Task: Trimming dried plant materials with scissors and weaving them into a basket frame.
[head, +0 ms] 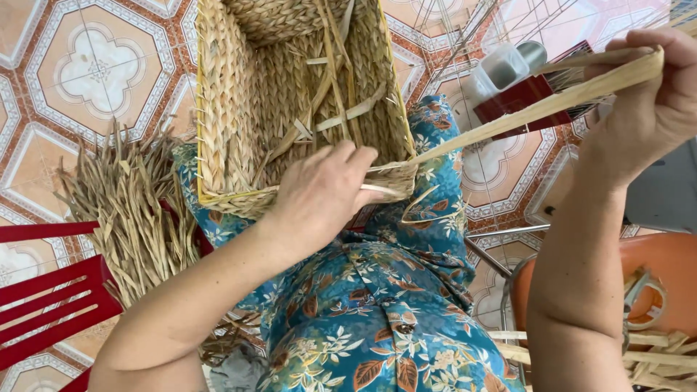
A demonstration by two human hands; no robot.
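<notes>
— Patterned floor tiles [94,65] underneath, red chair slats [51,290] at the left, heap of dried leaves [134,210] beside the knee. Woven basket [290,94] resting on the lap, on blue flowered cloth [377,305].

— Looks light and a bit springy, judging by the dry plaited walls; stiff enough to keep its box shape, rough rather than slippery. Best held at the near rim.

— And the strip [523,112]?

— Thin, flat, pale; probably bends easily but could split if creased. Runs taut from the rim corner up to the right. Best pinched near its end.

— Left hand [319,196]?

— Palm down over the near rim, fingers curled and pressing the weave where the strip enters; forearm slanting up from bottom left.

— Right hand [653,94]?

— Raised high at the right edge, closed tight around the strip's end, wrist bent back, forearm nearly upright.
</notes>
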